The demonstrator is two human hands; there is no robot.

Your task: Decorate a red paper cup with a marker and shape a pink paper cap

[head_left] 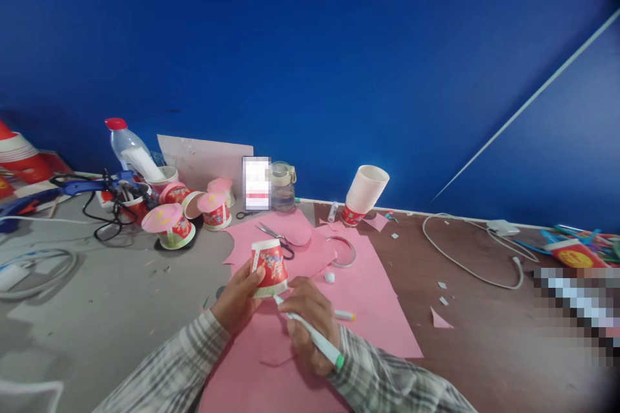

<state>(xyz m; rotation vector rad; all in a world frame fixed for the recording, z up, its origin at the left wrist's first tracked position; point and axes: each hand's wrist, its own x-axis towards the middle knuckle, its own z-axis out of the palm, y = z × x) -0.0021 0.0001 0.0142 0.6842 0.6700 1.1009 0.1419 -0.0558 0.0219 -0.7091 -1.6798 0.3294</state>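
My left hand (238,300) is closed round a red printed paper cup (268,267) that stands upside down on a pink paper sheet (372,297). My right hand (307,322) grips a white pen with a green end (314,337), its tip touching the paper at the cup's rim. Scissors (274,237) lie on the pink sheet just behind the cup. A white pen cap (329,277) and a small marker (345,315) lie to the right of my hands.
A tilted stack of paper cups (365,193) stands at the back. Several pink-topped cups (169,224), a plastic bottle (126,145), a glass jar (283,186) and a glue gun with black cable (97,190) crowd the back left. A white cable (475,251) loops on the right.
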